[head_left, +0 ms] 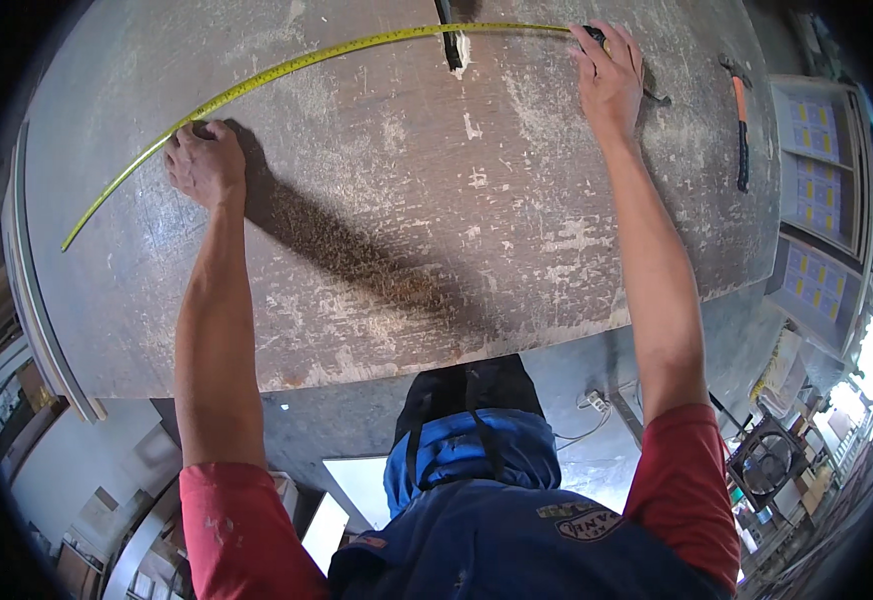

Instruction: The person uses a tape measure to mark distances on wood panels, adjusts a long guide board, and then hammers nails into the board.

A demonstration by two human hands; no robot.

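Note:
A yellow tape measure blade (327, 53) runs in a long curve over the worn wooden tabletop (407, 200), its free end at the far left. My right hand (612, 85) is closed around the tape's dark case (593, 38) near the far edge of the view. At the left, my left hand (205, 162) has its fingers curled at the blade, with a small dark thing partly showing beneath them. What exactly those fingers grip is mostly hidden. A long shadow falls from this hand across the wood.
A hammer with an orange and black handle (742, 130) lies at the table's right side. Close to my right hand is a small dark tool (657, 99). A dark slot (452, 50) cuts into the far tabletop. A fan (767, 462) stands at the lower right.

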